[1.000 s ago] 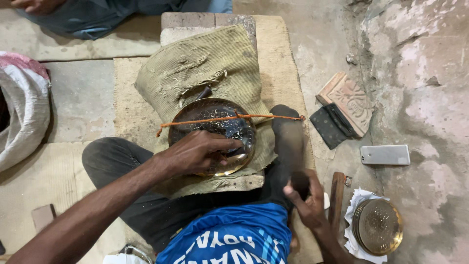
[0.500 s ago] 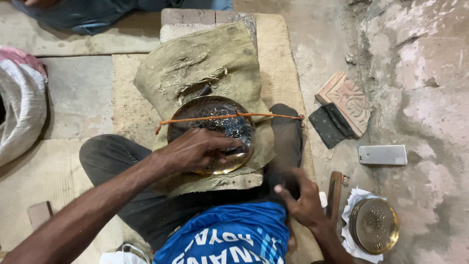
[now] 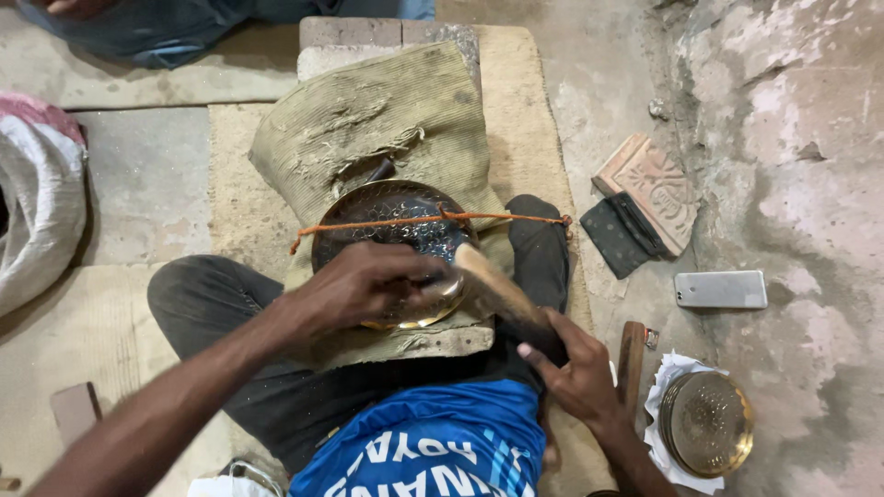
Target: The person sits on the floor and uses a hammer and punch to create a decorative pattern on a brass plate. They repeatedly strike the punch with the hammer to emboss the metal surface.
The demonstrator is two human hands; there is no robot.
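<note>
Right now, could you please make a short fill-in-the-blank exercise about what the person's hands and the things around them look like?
1. The left hand rests on a round metal ____ held by an orange cord.
2. The right hand grips a wooden ____.
3. The silver phone lies on the ____.
4. A second brass plate sits on white ____.

Missing words: plate; mallet; floor; paper

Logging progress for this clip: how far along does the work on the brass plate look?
Mid-way, as far as I can tell. The brass plate on the burlap pad is tied down by an orange cord, and much of its face already shows pattern. The left hand presses on it while the right hand swings a wooden mallet at its near edge. That edge looks plain. Another patterned plate lies aside.
</note>
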